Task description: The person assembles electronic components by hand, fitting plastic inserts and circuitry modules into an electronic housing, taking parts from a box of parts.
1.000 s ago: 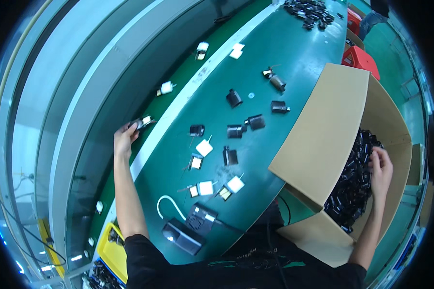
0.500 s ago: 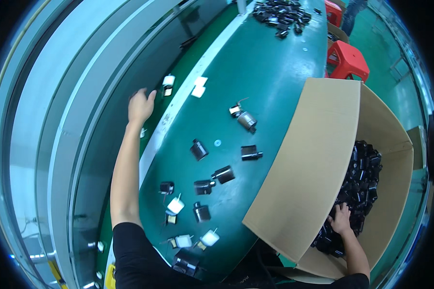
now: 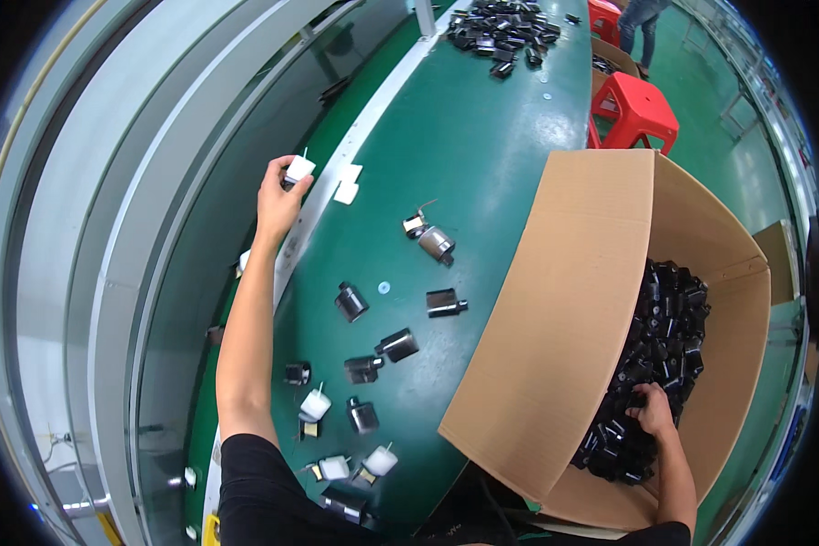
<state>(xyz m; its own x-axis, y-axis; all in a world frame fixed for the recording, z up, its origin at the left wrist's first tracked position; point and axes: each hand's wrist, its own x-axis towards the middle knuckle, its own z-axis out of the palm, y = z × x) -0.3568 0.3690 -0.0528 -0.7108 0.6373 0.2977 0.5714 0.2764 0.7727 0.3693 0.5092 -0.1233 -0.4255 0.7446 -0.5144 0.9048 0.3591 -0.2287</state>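
My left hand (image 3: 280, 202) is raised over the far-left edge of the green belt. Its thumb and fingers pinch a white block-shaped part with a thin pin (image 3: 300, 168), with something dark beneath it. My right hand (image 3: 655, 414) reaches into a large cardboard box (image 3: 551, 282) at the right. Its fingers curl at a heap of shiny black casings (image 3: 666, 350), around what looks like one of them; the grip is partly hidden. On the belt lie loose black casings (image 3: 362, 415), a greyish casing (image 3: 437, 243) beside a small coil part, and white pinned parts (image 3: 315, 404) with small coils.
A pile of black casings (image 3: 505, 35) lies at the belt's far end. Two white pieces (image 3: 347, 184) rest near its left rail (image 3: 337, 150). Red stools (image 3: 637, 109) and a person's legs (image 3: 643, 27) are beyond the box. A grey metal frame borders the left.
My left hand, earlier open above the gap beside the rail, now holds a white pinned part lifted from there. My right hand's fingers have curled in the box. The view has shifted slightly.
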